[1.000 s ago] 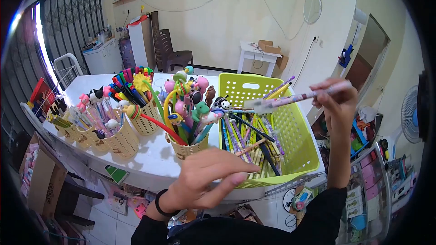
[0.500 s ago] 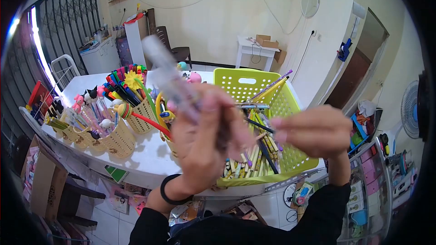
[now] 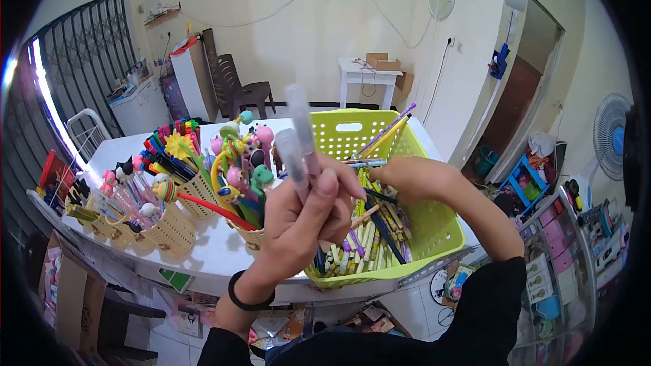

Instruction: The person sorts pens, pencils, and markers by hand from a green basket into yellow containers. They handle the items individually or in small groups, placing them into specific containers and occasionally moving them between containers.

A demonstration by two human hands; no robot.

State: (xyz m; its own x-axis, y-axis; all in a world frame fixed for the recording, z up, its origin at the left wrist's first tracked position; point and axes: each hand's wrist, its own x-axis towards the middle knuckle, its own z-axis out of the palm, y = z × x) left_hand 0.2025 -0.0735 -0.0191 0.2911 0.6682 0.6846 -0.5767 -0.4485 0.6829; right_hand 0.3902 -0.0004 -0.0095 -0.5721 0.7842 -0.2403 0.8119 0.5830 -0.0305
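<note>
Two clear-capped pens [image 3: 308, 139] stand close together in your left hand [image 3: 295, 230], caps up and slightly blurred, in front of the gap between the pen cups and the green basket [image 3: 437, 230]. Your left thumb and fingers are closed around them, and a black band [image 3: 247, 298] circles that wrist. Your right hand [image 3: 410, 179] is apart from the left, over the back part of the basket, its fingertips lowered toward the contents; you hide them from view, so whether they pinch anything cannot be told.

Inside the basket, many patterned pencils [image 3: 369, 240] lie in a loose heap, with darker ones among them. A purple pencil [image 3: 400, 118] and a yellow one [image 3: 393, 134] lean up toward the rear right corner. To the left of the basket, pens with animal toppers [image 3: 261, 176] crowd a cup partly behind your left hand. Farther left, beige woven cups [image 3: 173, 230] hold more pens and markers [image 3: 154, 163] on the white table [image 3: 210, 247]. Beyond it are a brown chair [image 3: 251, 91] and a small white desk [image 3: 369, 78] with a cardboard box [image 3: 384, 63].
</note>
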